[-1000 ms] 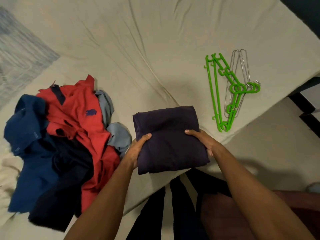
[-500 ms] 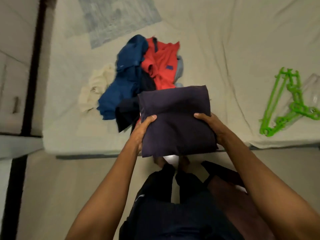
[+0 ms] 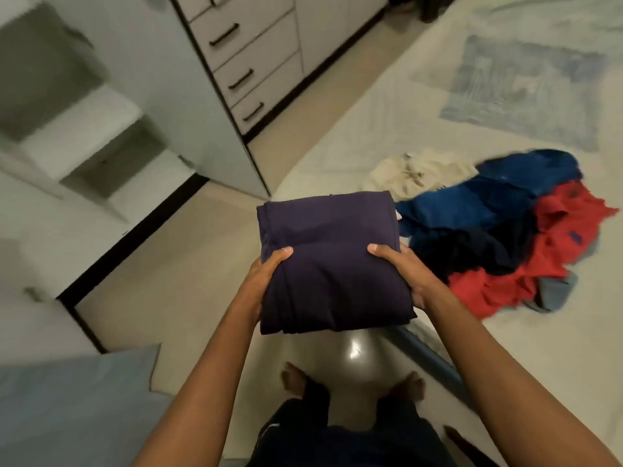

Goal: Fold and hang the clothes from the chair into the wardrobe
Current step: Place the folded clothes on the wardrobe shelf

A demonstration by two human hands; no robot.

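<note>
Swinging away from the bed (image 3: pixel 505 348), the view is now taking in the wardrobe (image 3: pixel 202 106), its four drawers closed and open shelves bare. Both the left hand (image 3: pixel 261 281) and right hand (image 3: pixel 409 274) are gripping one folded purple garment (image 3: pixel 332 261) between them, thumbs on top, above the floor. One unfolded clothes pile (image 3: pixel 505 237) is lying on the bed.

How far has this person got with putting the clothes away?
One piece looks done: the dark purple garment is folded into a neat square. It is in hand now, gripped by the left hand and the right hand above the floor, with the open wardrobe shelves off to the left. Left to do: the pile of blue, red and cream clothes lies unfolded on the bed.
</note>
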